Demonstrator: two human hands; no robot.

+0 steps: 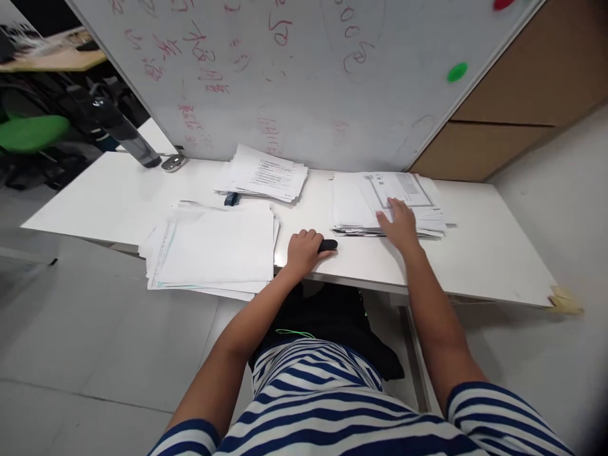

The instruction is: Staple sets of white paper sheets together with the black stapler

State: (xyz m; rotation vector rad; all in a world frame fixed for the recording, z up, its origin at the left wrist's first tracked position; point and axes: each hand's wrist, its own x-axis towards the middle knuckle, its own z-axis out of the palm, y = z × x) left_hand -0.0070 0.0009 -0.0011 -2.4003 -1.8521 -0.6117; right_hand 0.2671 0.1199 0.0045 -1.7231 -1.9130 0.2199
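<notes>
My left hand (304, 252) rests at the table's front edge, its fingers wrapped round a black object with a rounded end (329, 245). Most of that object is hidden in the palm, so its kind does not show. My right hand (400, 225) lies with fingers apart on a stack of papers (354, 201), whose top sheets carry a printed frame. Left of my left hand is a wide pile of mostly blank sheets (218, 244), overhanging the front edge. Behind it sits a smaller stack of printed papers (270, 174), with a small dark blue item (232, 199) at its near side.
A whiteboard (304, 82) with red writing and magnets stands along the back of the white table (494, 247). At the back left are a computer mouse (173, 163) and a leaning dark bottle (124, 130). Cardboard boxes (503, 149) stand behind on the right.
</notes>
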